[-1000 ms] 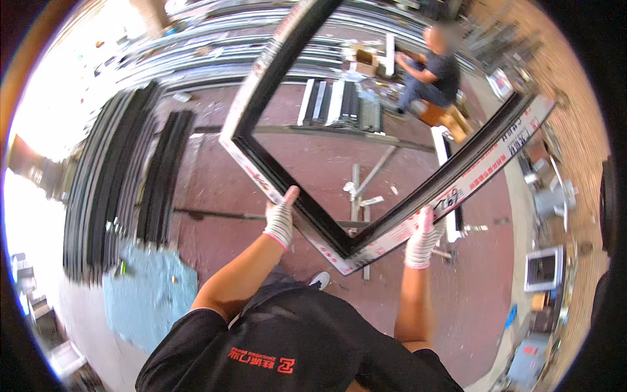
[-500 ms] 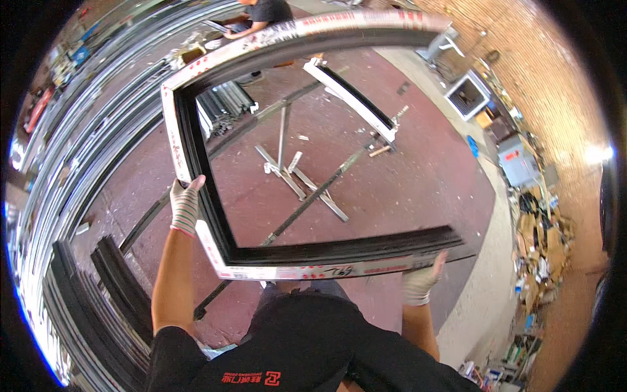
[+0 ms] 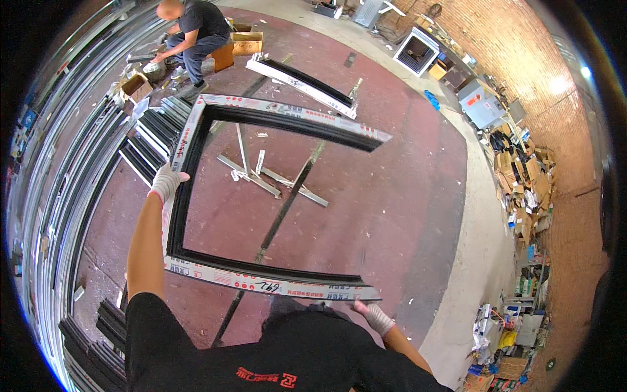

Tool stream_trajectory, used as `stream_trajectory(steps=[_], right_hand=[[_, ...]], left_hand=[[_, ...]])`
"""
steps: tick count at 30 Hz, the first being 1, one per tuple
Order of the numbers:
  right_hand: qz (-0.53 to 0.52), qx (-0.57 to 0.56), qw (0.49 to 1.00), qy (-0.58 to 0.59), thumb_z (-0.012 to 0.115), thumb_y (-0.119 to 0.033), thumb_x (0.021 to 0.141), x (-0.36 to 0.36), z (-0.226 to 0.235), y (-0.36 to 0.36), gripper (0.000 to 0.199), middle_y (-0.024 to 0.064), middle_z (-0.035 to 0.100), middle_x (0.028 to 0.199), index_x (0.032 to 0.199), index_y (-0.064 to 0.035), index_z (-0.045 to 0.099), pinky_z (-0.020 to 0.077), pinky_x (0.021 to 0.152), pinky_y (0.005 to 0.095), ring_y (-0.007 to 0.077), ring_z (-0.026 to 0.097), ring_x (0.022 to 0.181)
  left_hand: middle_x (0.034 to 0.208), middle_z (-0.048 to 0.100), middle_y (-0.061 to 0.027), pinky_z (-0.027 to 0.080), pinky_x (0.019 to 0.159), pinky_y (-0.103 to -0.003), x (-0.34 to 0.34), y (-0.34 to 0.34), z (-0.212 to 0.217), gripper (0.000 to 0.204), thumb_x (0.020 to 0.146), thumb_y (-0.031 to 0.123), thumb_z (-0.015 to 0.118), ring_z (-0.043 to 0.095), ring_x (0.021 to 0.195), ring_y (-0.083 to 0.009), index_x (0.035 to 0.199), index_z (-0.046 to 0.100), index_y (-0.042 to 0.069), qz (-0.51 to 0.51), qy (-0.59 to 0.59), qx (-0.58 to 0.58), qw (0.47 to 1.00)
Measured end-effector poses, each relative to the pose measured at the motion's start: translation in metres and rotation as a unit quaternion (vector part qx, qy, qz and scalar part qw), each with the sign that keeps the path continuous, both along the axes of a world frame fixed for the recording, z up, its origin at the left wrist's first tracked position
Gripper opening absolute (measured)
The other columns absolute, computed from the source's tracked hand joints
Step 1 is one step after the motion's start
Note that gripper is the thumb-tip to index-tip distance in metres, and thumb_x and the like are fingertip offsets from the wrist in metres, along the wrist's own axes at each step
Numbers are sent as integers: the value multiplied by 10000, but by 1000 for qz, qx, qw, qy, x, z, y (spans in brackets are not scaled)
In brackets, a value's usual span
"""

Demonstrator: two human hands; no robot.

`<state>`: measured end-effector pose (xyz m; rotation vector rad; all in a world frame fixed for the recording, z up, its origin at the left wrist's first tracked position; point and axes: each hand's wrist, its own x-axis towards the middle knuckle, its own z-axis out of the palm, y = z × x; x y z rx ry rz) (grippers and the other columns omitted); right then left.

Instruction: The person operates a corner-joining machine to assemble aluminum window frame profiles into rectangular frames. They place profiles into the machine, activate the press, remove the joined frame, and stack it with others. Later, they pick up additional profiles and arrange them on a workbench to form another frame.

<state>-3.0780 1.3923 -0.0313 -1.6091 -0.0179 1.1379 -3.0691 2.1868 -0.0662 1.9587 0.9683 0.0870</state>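
Note:
I hold up a three-sided door or window frame (image 3: 261, 274), with black inner profiles and printed white film on its outer faces. Its right side has no bar, so the far and near bars end free there. My left hand (image 3: 168, 181), in a pale knit glove, is closed around the left bar. At the right end of the near bar, my gloved right hand (image 3: 377, 317) grips the edge; its thumb shows and some fingers are hidden. Through the frame's opening, metal strips (image 3: 277, 179) can be seen on the reddish floor.
Beyond the frame lies a white-and-black profile (image 3: 304, 85). A co-worker (image 3: 199, 32) sits at the far left near cardboard boxes (image 3: 247, 43). Long metal profiles (image 3: 49, 196) line the left side, with bundled black profiles (image 3: 157, 134) beside them. Cardboard scraps (image 3: 522, 176) heap along the right wall.
The frame's far bar has come down and toward me, and the near bar's right end has swung nearer my body. Both hands keep their grip. The co-worker now shows more fully.

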Motion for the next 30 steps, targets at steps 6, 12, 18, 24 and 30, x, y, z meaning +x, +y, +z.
stream_trajectory(steps=[6, 12, 18, 24, 30], right_hand=[[40, -261, 963, 51, 760, -379, 950, -27, 4, -91, 813, 213, 510, 1542, 1549, 38, 401, 414, 1165, 400, 295, 511, 1408], [175, -497, 849, 27, 700, -496, 956, -51, -2, -193, 825, 216, 630, 1423, 1512, 54, 435, 483, 1084, 378, 308, 607, 1326], [145, -425, 893, -40, 681, -519, 954, -42, -44, -215, 770, 208, 678, 1351, 1449, 49, 518, 493, 1077, 377, 309, 648, 1269], [178, -275, 941, -87, 705, -437, 966, 34, -91, -189, 696, 228, 665, 1365, 1435, 47, 532, 494, 1080, 394, 319, 647, 1270], [293, -240, 910, -167, 687, -481, 969, 159, -171, -236, 698, 250, 635, 1398, 1434, 23, 557, 492, 1079, 420, 339, 622, 1304]], left_hand=[[1155, 743, -160, 530, 948, -390, 48, 73, -15, 690, 731, 272, 934, 694, 1061, -297, 1280, 647, -32, -88, 88, 76, 989], [1194, 732, -189, 530, 989, -410, 75, 61, 14, 787, 756, 434, 900, 695, 1110, -338, 1335, 614, -14, -61, 162, 191, 966], [1427, 585, -202, 336, 1186, -504, 55, -63, 55, 909, 801, 477, 813, 533, 1347, -362, 1521, 459, 50, 49, 112, 394, 911], [1610, 379, -198, 182, 1265, -557, -15, -248, 46, 996, 792, 468, 818, 306, 1517, -380, 1582, 362, 69, 85, 108, 407, 903], [1698, 154, -259, 139, 1274, -577, -75, -441, 41, 1267, 693, 459, 904, 173, 1567, -423, 1644, 177, 44, 260, 199, 308, 893]])
